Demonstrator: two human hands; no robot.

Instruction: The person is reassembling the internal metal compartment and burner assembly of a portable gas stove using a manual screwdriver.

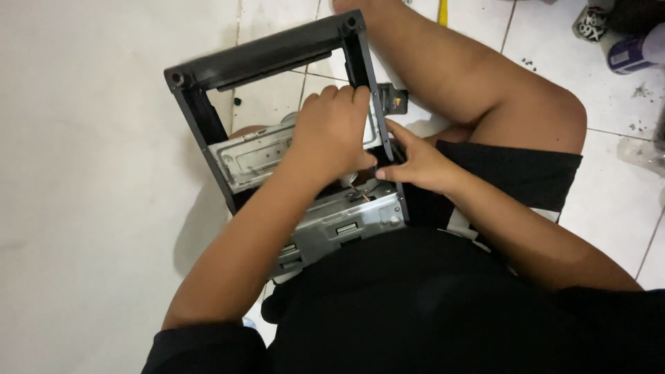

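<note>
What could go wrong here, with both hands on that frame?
1. The black frame rests on the person's lap, not on the floor; it might tip or slide off.
2. The left hand and right hand press against the metal chassis; its sheet edges could cut fingers.
3. Fingers near the frame's side bar could get pinched.

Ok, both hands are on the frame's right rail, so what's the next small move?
Probably steady the black frame with the left hand while the right hand works the right rail free. Both hands already grip that rail, beside the grey metal chassis in the lap.
</note>
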